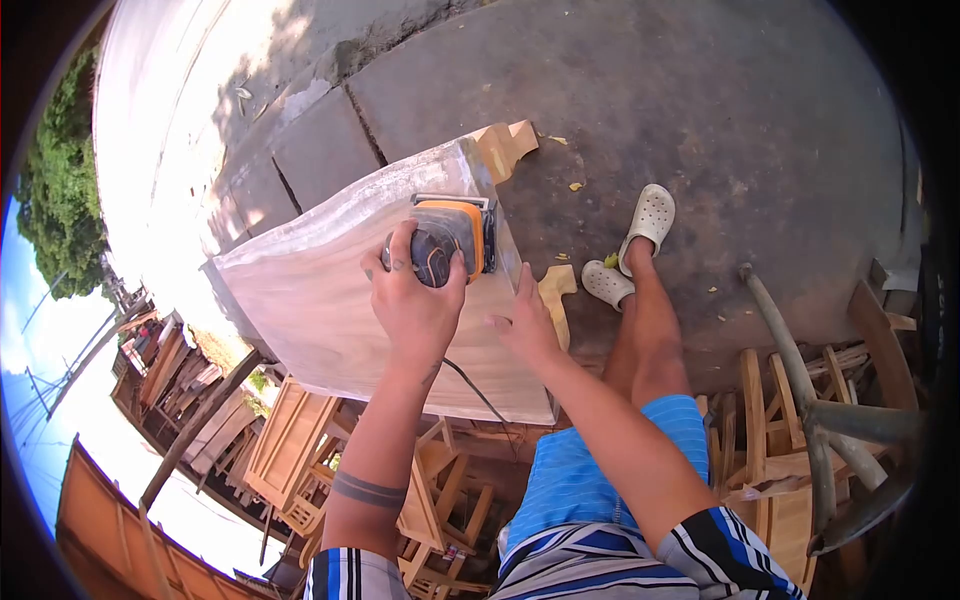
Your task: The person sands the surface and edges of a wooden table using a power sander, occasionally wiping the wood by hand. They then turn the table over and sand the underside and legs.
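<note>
An orange and black power sander (450, 240) rests on a pale wooden panel (330, 290), close to the panel's right edge. My left hand (415, 295) is wrapped over the sander's dark rounded top. From beneath my left forearm a black cord (475, 388) runs down across the panel. My right hand (528, 320) lies at the panel's right edge, fingers apart, with its fingertips against that edge. Shaped wooden legs (558, 300) stick out from under the panel on the right.
White clogs (652, 215) are on the concrete floor (700, 110) to the right. Wooden chair frames (290, 440) are piled below the panel. A metal pipe frame (820, 440) and more wooden parts (755, 420) stand at the lower right.
</note>
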A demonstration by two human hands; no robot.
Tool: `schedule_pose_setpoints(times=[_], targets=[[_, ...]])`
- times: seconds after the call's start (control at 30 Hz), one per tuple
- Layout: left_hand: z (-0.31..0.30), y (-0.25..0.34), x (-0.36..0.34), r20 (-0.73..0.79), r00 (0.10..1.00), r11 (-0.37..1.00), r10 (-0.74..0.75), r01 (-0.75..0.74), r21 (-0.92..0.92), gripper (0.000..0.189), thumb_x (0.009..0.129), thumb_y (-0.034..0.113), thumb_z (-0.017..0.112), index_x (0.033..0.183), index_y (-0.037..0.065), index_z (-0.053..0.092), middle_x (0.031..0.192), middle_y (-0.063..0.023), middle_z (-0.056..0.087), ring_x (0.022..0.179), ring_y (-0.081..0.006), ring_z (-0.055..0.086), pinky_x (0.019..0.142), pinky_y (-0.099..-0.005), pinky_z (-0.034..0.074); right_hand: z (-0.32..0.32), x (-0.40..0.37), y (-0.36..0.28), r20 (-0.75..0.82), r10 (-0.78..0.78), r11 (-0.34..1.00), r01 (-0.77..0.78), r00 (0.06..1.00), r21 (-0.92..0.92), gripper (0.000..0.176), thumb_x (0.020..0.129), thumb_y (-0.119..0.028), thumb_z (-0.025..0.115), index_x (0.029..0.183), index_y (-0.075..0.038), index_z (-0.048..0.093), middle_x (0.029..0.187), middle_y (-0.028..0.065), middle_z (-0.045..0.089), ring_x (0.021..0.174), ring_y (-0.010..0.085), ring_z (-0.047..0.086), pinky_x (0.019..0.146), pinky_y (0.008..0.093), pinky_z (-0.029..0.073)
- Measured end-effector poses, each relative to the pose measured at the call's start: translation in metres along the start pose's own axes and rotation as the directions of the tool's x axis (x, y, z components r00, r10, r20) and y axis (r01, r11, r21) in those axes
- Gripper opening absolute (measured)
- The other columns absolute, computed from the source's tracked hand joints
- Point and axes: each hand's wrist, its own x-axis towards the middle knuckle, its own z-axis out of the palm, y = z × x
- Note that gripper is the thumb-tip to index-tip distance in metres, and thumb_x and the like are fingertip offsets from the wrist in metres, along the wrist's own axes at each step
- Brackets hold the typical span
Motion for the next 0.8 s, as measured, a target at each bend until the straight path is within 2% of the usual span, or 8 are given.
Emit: schedule_pose_setpoints(times=[0.07, 0.1, 0.13, 0.27, 0.37, 0.43, 0.6, 0.8], targets=[[0.001, 0.013, 0.025, -0.054, 0.997, 0.999, 0.046, -0.046, 0.000, 0.064, 0.076, 0.024, 0.083, 0.133, 0.015, 0.055, 0.112, -0.0199, 0.055, 0.104, -0.0384, 0.063, 0.089, -0.0452, 0.052, 0.001, -0.005, 0.001, 0.004, 0.005, 1.000, -0.005, 1.000, 0.004, 0.105, 0.080, -0.017, 0.081, 0.153, 0.010, 0.011, 0.154, 0.0331, 0.031, 0.141, 0.0454, 0.037, 0.115, 0.0461, 0.038], [-0.003, 0.027, 0.046, -0.041, 0.999, 1.000, -0.016, 0.016, 0.013, 0.063, 0.076, 0.026, 0.082, 0.133, 0.016, 0.056, 0.112, -0.0200, 0.056, 0.102, -0.0390, 0.064, 0.088, -0.0457, 0.053, -0.001, -0.006, -0.001, 0.005, 0.005, 1.000, -0.005, 1.000, 0.007, 0.105, 0.080, -0.017, 0.081, 0.153, 0.010, 0.011, 0.154, 0.0334, 0.031, 0.142, 0.0454, 0.037, 0.115, 0.0458, 0.038], [-0.004, 0.035, 0.064, -0.053, 0.998, 0.998, -0.038, 0.040, 0.040, 0.063, 0.074, 0.025, 0.082, 0.132, 0.018, 0.056, 0.113, -0.0249, 0.055, 0.101, -0.0428, 0.064, 0.085, -0.0481, 0.054, -0.002, -0.004, -0.001, 0.000, 0.001, 1.000, -0.001, 1.000, 0.008, 0.105, 0.080, -0.017, 0.081, 0.153, 0.010, 0.011, 0.154, 0.0336, 0.031, 0.142, 0.0454, 0.037, 0.116, 0.0456, 0.037], [-0.012, 0.044, 0.106, -0.019, 0.979, 0.978, -0.204, 0.204, 0.047, 0.064, 0.076, 0.027, 0.081, 0.133, 0.017, 0.054, 0.112, -0.0250, 0.055, 0.102, -0.0429, 0.064, 0.086, -0.0474, 0.054, 0.004, -0.003, 0.006, -0.051, -0.066, 0.998, 0.065, 0.996, -0.021, 0.106, 0.082, -0.018, 0.079, 0.156, 0.008, 0.007, 0.151, 0.0340, 0.036, 0.138, 0.0465, 0.041, 0.115, 0.0451, 0.036], [-0.007, 0.026, 0.087, -0.032, 0.979, 0.979, -0.202, 0.203, 0.018, 0.065, 0.075, 0.027, 0.081, 0.133, 0.017, 0.053, 0.113, -0.0251, 0.055, 0.104, -0.0425, 0.063, 0.086, -0.0471, 0.054, 0.000, 0.001, 0.004, -0.011, -0.044, 0.998, 0.043, 0.999, -0.043, 0.106, 0.082, -0.018, 0.079, 0.155, 0.009, 0.007, 0.151, 0.0341, 0.036, 0.138, 0.0466, 0.040, 0.115, 0.0450, 0.036], [-0.007, 0.008, 0.040, -0.004, 0.985, 0.985, -0.171, 0.172, 0.026, 0.066, 0.075, 0.026, 0.081, 0.134, 0.017, 0.053, 0.114, -0.0249, 0.055, 0.106, -0.0423, 0.062, 0.087, -0.0471, 0.054, -0.006, -0.001, -0.004, 0.034, 0.000, 0.999, 0.001, 0.999, -0.034, 0.106, 0.082, -0.019, 0.079, 0.155, 0.010, 0.008, 0.151, 0.0341, 0.036, 0.139, 0.0466, 0.040, 0.115, 0.0451, 0.036], [0.004, -0.017, -0.038, 0.004, 1.000, 1.000, -0.023, 0.024, -0.012, 0.065, 0.076, 0.023, 0.084, 0.133, 0.017, 0.055, 0.110, -0.0205, 0.054, 0.104, -0.0391, 0.061, 0.090, -0.0464, 0.050, -0.002, 0.002, 0.002, 0.004, -0.020, 1.000, 0.020, 1.000, -0.016, 0.106, 0.081, -0.019, 0.080, 0.154, 0.010, 0.008, 0.152, 0.0346, 0.035, 0.139, 0.0466, 0.040, 0.115, 0.0452, 0.036], [-0.003, 0.010, 0.077, -0.094, 0.991, 0.992, -0.099, 0.106, 0.064, 0.063, 0.077, 0.032, 0.081, 0.132, 0.017, 0.055, 0.108, -0.0226, 0.056, 0.099, -0.0402, 0.064, 0.087, -0.0473, 0.052, -0.002, 0.000, 0.003, -0.002, -0.040, 0.999, 0.040, 0.999, -0.030, 0.105, 0.082, -0.019, 0.080, 0.154, 0.010, 0.009, 0.152, 0.0346, 0.035, 0.138, 0.0467, 0.041, 0.114, 0.0445, 0.037]])
